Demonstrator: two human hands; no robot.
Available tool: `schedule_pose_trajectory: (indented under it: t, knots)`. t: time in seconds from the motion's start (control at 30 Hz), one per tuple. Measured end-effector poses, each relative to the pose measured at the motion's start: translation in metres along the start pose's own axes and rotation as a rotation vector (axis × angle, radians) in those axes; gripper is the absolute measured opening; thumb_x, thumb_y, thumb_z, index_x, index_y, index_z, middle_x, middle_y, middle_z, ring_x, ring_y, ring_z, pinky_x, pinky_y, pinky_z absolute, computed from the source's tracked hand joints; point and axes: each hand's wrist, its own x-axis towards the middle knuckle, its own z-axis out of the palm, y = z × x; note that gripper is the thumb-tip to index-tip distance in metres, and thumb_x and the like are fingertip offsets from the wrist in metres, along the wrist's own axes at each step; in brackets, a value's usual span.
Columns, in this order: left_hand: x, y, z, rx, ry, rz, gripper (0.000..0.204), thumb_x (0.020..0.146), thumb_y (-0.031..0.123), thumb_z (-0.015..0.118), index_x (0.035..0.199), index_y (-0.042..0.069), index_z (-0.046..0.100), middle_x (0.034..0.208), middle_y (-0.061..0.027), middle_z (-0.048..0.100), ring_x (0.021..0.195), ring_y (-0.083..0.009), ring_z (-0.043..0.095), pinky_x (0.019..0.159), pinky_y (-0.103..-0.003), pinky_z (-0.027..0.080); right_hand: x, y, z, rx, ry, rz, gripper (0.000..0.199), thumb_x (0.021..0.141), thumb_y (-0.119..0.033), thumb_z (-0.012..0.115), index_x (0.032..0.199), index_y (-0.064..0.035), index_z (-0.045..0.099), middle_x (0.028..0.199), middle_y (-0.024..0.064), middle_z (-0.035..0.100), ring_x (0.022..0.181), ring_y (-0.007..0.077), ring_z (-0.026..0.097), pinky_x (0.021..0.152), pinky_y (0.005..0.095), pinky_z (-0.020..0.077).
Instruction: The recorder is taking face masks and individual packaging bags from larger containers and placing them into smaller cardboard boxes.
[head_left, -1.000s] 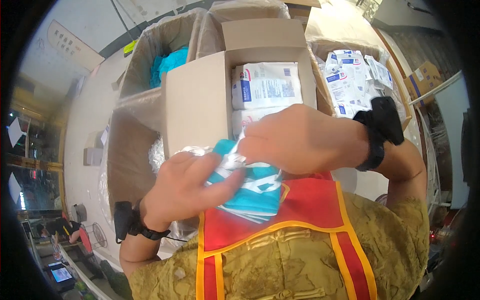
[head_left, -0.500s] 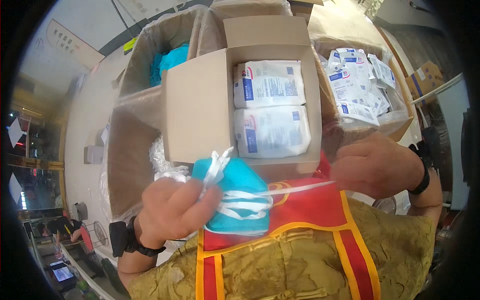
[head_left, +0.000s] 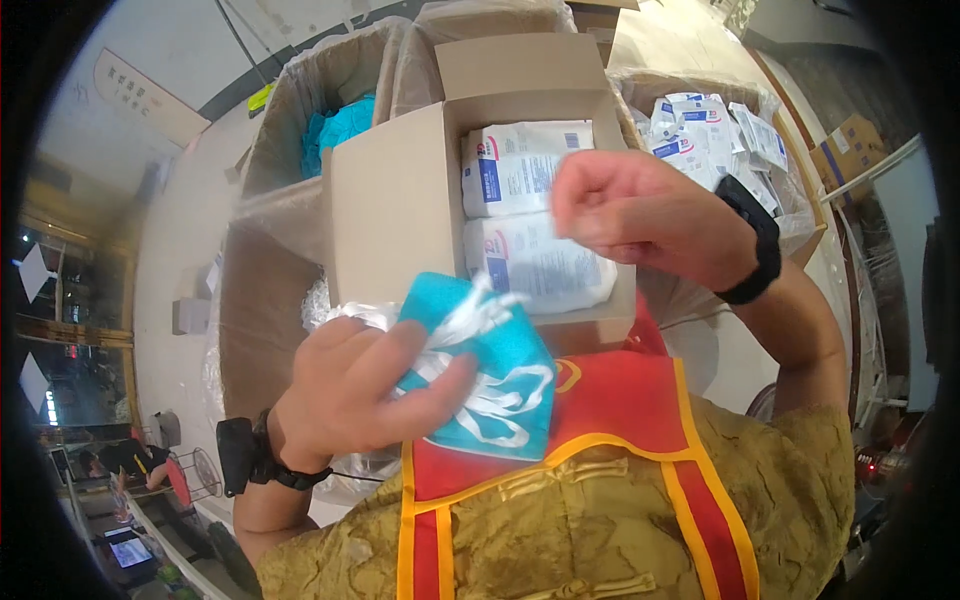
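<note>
My left hand (head_left: 355, 400) grips a folded teal cloth piece with white ties (head_left: 505, 375), held close to my chest. The loose ties bunch up over my fingers. My right hand (head_left: 640, 215) hovers above and to the right with its fingers curled shut; it is blurred and I see nothing in it. Under it stands an open cardboard box (head_left: 390, 210) holding two white soft packets (head_left: 535, 265), one behind the other.
Behind the box on the left, a plastic-lined carton (head_left: 300, 90) holds more teal pieces (head_left: 340, 130). Another lined carton (head_left: 810, 235) at the right is full of small white packets (head_left: 700, 125). A third lined carton (head_left: 255, 330) stands at my left.
My right hand let go of the teal piece, swung out to the right pulling a tie, and now is raised over the box. My left hand kept the teal piece.
</note>
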Motion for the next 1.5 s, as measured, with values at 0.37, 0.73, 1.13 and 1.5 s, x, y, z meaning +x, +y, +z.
schedule_pose_trajectory:
  t: [0.37, 0.73, 1.13, 1.5]
  knots:
    - [0.006, 0.0, 0.009, -0.034, 0.015, 0.012, 0.038, 0.066, 0.018, 0.074, 0.103, 0.025, 0.067, 0.091, -0.0045, 0.059, 0.059, -0.0134, 0.053, 0.05, -0.026, 0.039, 0.036, 0.016, 0.021, -1.098, -0.274, -0.598, 0.031, 0.089, -0.033, 0.065, 0.103, -0.0057, 0.063, 0.078, 0.0078, 0.061, 0.067, 0.0173, 0.055, 0.061, 0.0302, 0.0436]
    - [0.013, 0.0, 0.01, -0.021, -0.017, 0.027, 0.041, 0.067, 0.015, 0.071, 0.105, 0.024, 0.062, 0.087, -0.0022, 0.056, 0.059, -0.0136, 0.05, 0.05, -0.025, 0.038, 0.035, 0.002, 0.029, -0.591, -0.496, 0.041, 0.043, 0.094, -0.043, 0.06, 0.093, -0.0001, 0.061, 0.074, 0.0051, 0.059, 0.069, 0.015, 0.053, 0.061, 0.0314, 0.0424]
    - [0.02, 0.002, 0.008, -0.061, -0.052, 0.02, 0.035, 0.064, 0.02, 0.073, 0.099, 0.022, 0.068, 0.088, -0.0043, 0.058, 0.06, -0.0158, 0.056, 0.052, -0.029, 0.044, 0.037, 0.004, 0.029, -0.78, -0.462, -0.121, 0.022, 0.088, -0.02, 0.057, 0.097, 0.0, 0.06, 0.079, 0.0141, 0.062, 0.072, 0.023, 0.059, 0.066, 0.0351, 0.0459]
    - [0.02, 0.003, 0.005, -0.064, -0.087, 0.014, 0.034, 0.066, 0.02, 0.072, 0.101, 0.02, 0.067, 0.089, -0.0046, 0.057, 0.059, -0.016, 0.055, 0.052, -0.029, 0.044, 0.035, -0.013, 0.024, -0.816, -0.52, -0.109, 0.026, 0.087, -0.025, 0.062, 0.093, 0.0007, 0.06, 0.074, 0.0101, 0.06, 0.066, 0.0174, 0.053, 0.06, 0.0327, 0.0426]
